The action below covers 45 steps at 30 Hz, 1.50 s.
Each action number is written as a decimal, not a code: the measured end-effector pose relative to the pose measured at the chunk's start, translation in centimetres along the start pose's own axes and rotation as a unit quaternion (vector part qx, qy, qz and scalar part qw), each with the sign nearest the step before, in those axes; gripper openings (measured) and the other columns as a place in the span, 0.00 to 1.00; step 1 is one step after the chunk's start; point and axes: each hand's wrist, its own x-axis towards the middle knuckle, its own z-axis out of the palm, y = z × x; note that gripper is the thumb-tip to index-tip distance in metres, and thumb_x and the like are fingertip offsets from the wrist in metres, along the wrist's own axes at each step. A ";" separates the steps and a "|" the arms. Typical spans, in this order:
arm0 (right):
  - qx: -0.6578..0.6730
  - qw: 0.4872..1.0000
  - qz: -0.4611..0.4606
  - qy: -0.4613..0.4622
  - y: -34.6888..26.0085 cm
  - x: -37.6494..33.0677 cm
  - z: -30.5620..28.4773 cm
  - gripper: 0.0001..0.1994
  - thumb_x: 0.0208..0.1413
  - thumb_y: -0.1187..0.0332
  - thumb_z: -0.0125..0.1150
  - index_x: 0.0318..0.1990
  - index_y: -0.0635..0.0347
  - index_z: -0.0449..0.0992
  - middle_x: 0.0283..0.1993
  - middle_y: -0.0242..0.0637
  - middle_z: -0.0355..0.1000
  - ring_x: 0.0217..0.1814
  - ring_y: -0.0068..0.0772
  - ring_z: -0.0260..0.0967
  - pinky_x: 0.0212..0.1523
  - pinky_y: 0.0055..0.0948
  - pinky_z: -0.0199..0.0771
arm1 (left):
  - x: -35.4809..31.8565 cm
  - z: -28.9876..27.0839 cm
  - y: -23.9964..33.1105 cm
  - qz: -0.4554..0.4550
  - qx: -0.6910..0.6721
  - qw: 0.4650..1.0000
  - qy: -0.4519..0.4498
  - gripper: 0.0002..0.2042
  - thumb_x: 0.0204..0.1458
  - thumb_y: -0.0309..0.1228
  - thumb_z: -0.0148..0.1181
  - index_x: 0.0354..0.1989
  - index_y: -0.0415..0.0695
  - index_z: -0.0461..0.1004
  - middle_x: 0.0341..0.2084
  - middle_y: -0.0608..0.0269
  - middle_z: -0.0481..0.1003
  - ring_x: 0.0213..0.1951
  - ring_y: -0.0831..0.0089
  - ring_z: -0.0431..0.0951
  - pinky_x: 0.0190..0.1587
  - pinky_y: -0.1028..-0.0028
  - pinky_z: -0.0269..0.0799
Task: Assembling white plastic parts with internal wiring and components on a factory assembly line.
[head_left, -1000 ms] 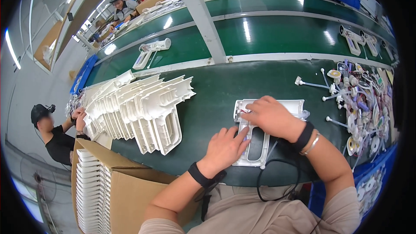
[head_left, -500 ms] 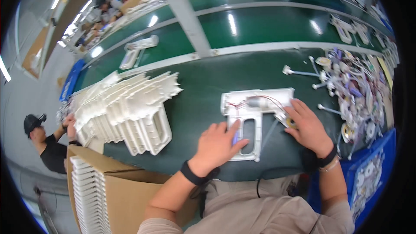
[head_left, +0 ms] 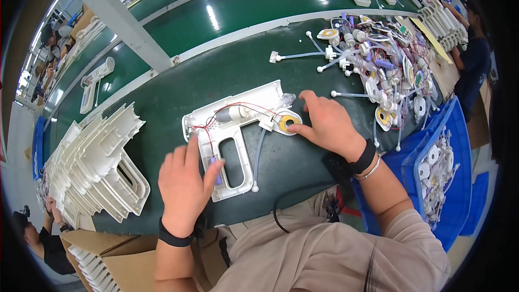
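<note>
In front of me on the dark green bench lies a white plastic gun-shaped housing half [head_left: 247,159], inner side up. A grey-and-white cylindrical motor [head_left: 231,113] rests in its barrel, with red wires looping across. A purple cylindrical cell [head_left: 216,172] sits in the handle. My left hand [head_left: 186,186] is open beside the handle, thumb at the cell. My right hand [head_left: 331,125] is open at the other end, its thumb at the edge of a white part with a yellow ring [head_left: 287,123]. From that part a thin translucent tube [head_left: 259,157] hangs to a white ball end.
A stack of white housing halves [head_left: 100,167] stands left. A tangled heap of wired parts and tubes [head_left: 384,70] lies right, above a blue bin [head_left: 403,176]. A cardboard box [head_left: 130,267] stands lower left. A green conveyor [head_left: 238,13] runs behind a metal post [head_left: 116,19]. Other people work at both sides.
The view has swung right, so the housing appears tilted and farther left. My right hand has drawn back slightly, uncovering the yellow-ringed part. My left hand stays by the handle.
</note>
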 end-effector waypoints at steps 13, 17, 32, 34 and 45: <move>0.194 0.958 -0.002 0.212 -1.0 4.4 -0.2 0.11 0.49 0.69 0.60 0.40 0.62 0.72 0.37 0.41 0.74 0.35 0.43 0.73 0.36 0.33 0.72 | 10.2 3.8 6.2 0.315 -0.059 0.944 0.081 0.07 0.47 0.33 0.59 0.27 0.42 0.74 0.22 0.58 0.74 0.29 0.63 0.75 0.32 0.66 0.70; 0.192 0.959 -0.001 0.209 -0.2 5.7 -0.2 0.12 0.47 0.73 0.61 0.40 0.64 0.73 0.37 0.45 0.73 0.38 0.45 0.73 0.38 0.33 0.72 | 11.8 5.8 7.1 0.231 0.022 0.971 -0.054 0.09 0.45 0.35 0.56 0.23 0.43 0.75 0.21 0.58 0.75 0.27 0.63 0.77 0.33 0.64 0.70; 0.518 0.841 0.087 0.131 -0.6 4.8 0.0 0.07 0.52 0.74 0.62 0.36 0.66 0.72 0.32 0.31 0.72 0.32 0.14 0.67 0.34 0.14 0.67 | 10.2 3.6 3.6 0.143 -0.294 0.942 0.080 0.08 0.49 0.31 0.58 0.35 0.42 0.72 0.28 0.58 0.71 0.32 0.58 0.74 0.33 0.63 0.70; 0.478 0.865 0.052 0.143 -1.6 4.4 0.0 0.08 0.52 0.73 0.61 0.37 0.67 0.72 0.32 0.31 0.72 0.33 0.16 0.67 0.36 0.17 0.68 | 10.2 3.7 3.6 0.151 -0.272 0.945 0.096 0.07 0.48 0.31 0.58 0.34 0.43 0.72 0.27 0.59 0.71 0.31 0.58 0.74 0.33 0.63 0.70; 0.216 0.931 -0.122 0.268 -3.0 3.3 2.1 0.15 0.51 0.73 0.59 0.46 0.66 0.67 0.38 0.45 0.69 0.37 0.42 0.68 0.40 0.33 0.69 | 10.0 4.2 4.0 0.168 -0.270 0.943 0.097 0.07 0.49 0.31 0.57 0.33 0.43 0.74 0.27 0.59 0.71 0.32 0.59 0.75 0.33 0.63 0.71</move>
